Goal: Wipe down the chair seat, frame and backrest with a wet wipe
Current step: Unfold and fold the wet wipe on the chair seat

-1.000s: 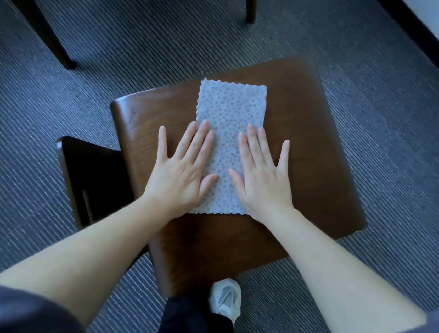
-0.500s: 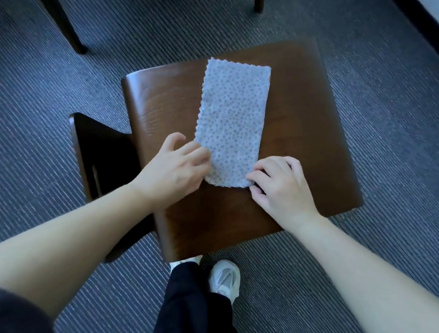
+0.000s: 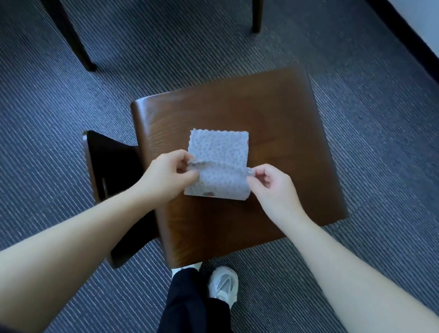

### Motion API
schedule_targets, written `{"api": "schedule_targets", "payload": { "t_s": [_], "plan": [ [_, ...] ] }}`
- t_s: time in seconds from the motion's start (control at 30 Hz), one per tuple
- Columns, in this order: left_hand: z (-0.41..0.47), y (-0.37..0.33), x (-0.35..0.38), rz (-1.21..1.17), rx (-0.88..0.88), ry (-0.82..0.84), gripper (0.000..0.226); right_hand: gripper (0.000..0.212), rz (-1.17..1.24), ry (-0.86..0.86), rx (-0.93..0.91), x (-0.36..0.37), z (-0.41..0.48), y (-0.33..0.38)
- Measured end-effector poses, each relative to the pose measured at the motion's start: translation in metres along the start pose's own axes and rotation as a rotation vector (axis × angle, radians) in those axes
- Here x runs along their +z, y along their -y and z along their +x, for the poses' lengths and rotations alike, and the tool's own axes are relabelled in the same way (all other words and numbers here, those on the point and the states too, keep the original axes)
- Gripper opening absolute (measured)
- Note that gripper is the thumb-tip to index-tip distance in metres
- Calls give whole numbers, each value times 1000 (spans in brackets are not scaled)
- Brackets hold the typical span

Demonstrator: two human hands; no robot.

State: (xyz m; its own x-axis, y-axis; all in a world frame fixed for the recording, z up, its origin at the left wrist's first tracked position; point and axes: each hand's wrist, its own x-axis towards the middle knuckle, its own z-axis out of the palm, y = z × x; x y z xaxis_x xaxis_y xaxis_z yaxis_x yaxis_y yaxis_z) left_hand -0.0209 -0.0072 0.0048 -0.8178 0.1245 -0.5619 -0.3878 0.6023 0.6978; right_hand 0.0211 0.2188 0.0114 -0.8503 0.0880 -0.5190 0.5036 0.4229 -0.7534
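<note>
Pinched between thumb and fingertips, the near edge of the wet wipe (image 3: 217,163) is lifted by both hands: the left hand (image 3: 166,176) grips its left corner, the right hand (image 3: 271,190) its right corner. That raised edge is folded over toward the wipe's far half, which lies flat on the chair seat (image 3: 284,135) near its middle. Whether the folded flap touches the layer beneath is hard to tell, perhaps only along the crease. Left of the seat, the dark backrest (image 3: 109,162) is partly hidden behind the left forearm. Below the seat's near edge, a white sneaker (image 3: 224,283) shows beside a black trouser leg (image 3: 188,313). Beyond the seat, another chair's leg (image 3: 62,19) is cut off by the frame.
</note>
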Motion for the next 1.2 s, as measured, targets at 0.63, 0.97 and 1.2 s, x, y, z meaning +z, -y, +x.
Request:
{"api": "schedule_targets", "payload": {
  "t_s": [0.63, 0.97, 1.2],
  "plan": [
    [69, -19, 6, 162, -112, -216, 12, 10, -460, -295, 155, 28, 77, 29],
    [61, -17, -6, -167, -306, -49, 10, 28, -598, 27, 87, 32, 97, 51],
    [35, -8, -9, -167, -376, 305, 10, 29, -643, 53, 144, 34, 99, 57]
  ]
}}
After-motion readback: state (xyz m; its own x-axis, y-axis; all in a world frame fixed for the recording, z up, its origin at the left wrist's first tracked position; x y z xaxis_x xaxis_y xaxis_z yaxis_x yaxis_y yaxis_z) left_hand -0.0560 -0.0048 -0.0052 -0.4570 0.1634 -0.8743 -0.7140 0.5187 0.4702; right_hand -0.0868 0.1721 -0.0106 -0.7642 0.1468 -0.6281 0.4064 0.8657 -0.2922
